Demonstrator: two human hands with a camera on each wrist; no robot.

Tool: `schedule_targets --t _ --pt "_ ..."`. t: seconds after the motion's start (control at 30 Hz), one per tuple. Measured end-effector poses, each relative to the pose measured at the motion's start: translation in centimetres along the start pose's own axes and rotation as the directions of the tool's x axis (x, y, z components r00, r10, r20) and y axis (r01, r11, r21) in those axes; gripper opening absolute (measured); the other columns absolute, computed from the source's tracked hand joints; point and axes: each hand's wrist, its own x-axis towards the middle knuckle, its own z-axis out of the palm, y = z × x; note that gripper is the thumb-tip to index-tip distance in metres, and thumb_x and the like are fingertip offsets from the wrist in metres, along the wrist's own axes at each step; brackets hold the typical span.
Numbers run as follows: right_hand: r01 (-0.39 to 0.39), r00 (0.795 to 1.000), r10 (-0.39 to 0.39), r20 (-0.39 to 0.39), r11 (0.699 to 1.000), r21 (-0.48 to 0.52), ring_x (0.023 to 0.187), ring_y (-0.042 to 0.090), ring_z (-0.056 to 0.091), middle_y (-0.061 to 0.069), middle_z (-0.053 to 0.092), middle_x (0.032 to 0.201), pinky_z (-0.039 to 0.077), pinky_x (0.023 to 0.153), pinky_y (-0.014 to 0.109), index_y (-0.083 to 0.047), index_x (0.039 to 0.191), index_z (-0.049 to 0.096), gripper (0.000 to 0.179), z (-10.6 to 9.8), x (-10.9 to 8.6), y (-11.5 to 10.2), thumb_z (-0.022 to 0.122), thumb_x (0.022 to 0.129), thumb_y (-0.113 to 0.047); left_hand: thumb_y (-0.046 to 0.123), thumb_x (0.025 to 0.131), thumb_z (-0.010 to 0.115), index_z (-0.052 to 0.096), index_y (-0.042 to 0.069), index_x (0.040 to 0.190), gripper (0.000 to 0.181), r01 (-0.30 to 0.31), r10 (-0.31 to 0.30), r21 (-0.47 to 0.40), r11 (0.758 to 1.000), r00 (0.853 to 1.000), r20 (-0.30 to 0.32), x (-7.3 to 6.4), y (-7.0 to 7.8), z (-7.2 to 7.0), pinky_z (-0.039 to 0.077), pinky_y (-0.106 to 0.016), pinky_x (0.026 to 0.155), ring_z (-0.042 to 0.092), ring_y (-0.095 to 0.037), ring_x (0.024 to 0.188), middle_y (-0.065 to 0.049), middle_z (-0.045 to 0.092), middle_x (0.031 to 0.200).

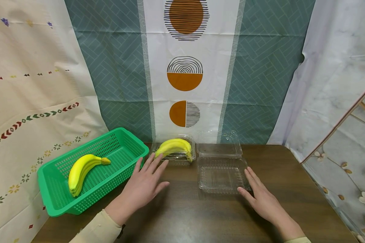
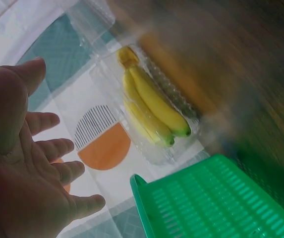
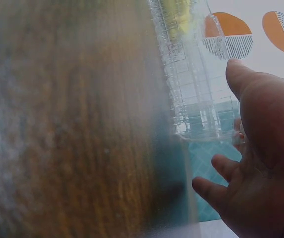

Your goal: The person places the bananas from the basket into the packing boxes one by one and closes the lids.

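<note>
My left hand [image 1: 143, 185] is held with fingers spread above the table, between the green basket and a clear plastic container. It holds nothing. Yellow bananas [image 1: 174, 145] lie in that clear container [image 1: 182, 156], just beyond the fingertips; the left wrist view shows the bunch [image 2: 154, 101] and the clear plastic around it. A second clear plastic clamshell [image 1: 222, 174] stands unfolded, its lid [image 1: 220, 148] tipped back behind it and nothing inside. Beside its right edge is my right hand [image 1: 263, 199], with straight fingers and thumb apart. In the right wrist view the clamshell's side [image 3: 201, 94] is close to the thumb.
A green perforated basket [image 1: 121, 175] stands at the left with another bunch of bananas [image 1: 83, 172] in it. The brown wooden table [image 1: 197, 219] meets a patterned cloth backdrop [image 1: 185, 47] behind the containers. More cloth hangs at both sides.
</note>
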Motion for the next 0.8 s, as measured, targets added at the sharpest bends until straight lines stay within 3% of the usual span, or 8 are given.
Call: schedule_targets --t 0.8 --pt "-0.005 1.000 0.005 0.008 1.000 0.003 0.162 0.054 0.023 0.008 0.001 0.186 0.036 0.108 0.084 -0.021 0.180 0.005 0.092 -0.1 0.1 -0.1 0.053 0.113 -0.062 0.048 0.105 0.076 0.052 0.008 0.165 0.076 0.077 -0.077 0.004 0.997 0.997 0.011 -1.1 -3.0 -1.5 0.024 -0.075 0.125 0.033 -0.046 0.161 -0.020 0.042 0.173"
